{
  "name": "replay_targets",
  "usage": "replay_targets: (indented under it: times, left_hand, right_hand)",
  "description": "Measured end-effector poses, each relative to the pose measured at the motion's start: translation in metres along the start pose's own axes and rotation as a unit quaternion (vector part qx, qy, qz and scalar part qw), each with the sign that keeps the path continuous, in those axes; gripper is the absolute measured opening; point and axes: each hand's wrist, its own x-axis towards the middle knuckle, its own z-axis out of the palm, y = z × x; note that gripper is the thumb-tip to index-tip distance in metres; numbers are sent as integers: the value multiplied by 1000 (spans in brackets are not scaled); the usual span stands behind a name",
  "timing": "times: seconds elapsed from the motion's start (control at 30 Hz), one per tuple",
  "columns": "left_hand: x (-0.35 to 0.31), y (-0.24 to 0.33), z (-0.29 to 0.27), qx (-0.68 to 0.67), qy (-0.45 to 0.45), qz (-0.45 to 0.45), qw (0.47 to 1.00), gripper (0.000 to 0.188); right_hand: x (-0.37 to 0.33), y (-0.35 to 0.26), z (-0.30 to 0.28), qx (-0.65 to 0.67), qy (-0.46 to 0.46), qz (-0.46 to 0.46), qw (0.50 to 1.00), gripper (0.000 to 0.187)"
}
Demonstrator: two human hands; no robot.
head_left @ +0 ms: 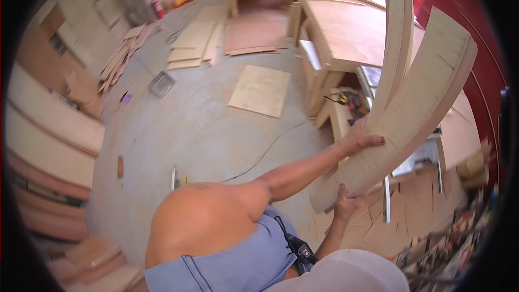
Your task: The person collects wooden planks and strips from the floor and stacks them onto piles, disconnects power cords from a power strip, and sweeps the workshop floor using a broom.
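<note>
A wide curved wooden board (413, 94) with dark pencil-like marks stands tilted on my right side. My left hand (361, 139) is closed on its left edge, thumb lying over the pale face. Lower down, my right hand (346, 205) grips the opposite edge near the bottom end, thumb pointing up. Just behind the board rises a narrower bent wooden strip (394, 38). It comes down close to my left hand; whether my fingers also touch it is hidden.
A wooden workbench (346, 30) stands beyond, with a power tool (350, 100) below its near corner. On the floor lie a square plywood sheet (259, 91), a dustpan (161, 84) and a cable (265, 154). Curved panels (48, 135) are stacked at left; clamps (443, 243) crowd the lower right.
</note>
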Motion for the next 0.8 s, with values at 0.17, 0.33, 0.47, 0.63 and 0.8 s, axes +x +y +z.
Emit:
replay_targets:
  times: [0.17,0.33,0.47,0.63,0.8]
  left_hand:
    - [-29,135,-49,163,150,75,972,86]
    - [-45,249,-146,221,194,157,943,99]
    - [-68,329,-215,195,231,203,931,96]
    - [-113,410,-319,410,414,188,791,84]
    - [-160,475,-374,397,458,219,764,78]
  right_hand:
    - [12,-65,84,121,-171,-29,977,78]
    - [22,-148,200,176,-339,-80,921,73]
    - [4,-210,301,213,-380,-156,887,64]
    - [-19,-274,420,229,-596,-51,768,48]
    - [-28,-316,517,246,-624,-81,737,45]
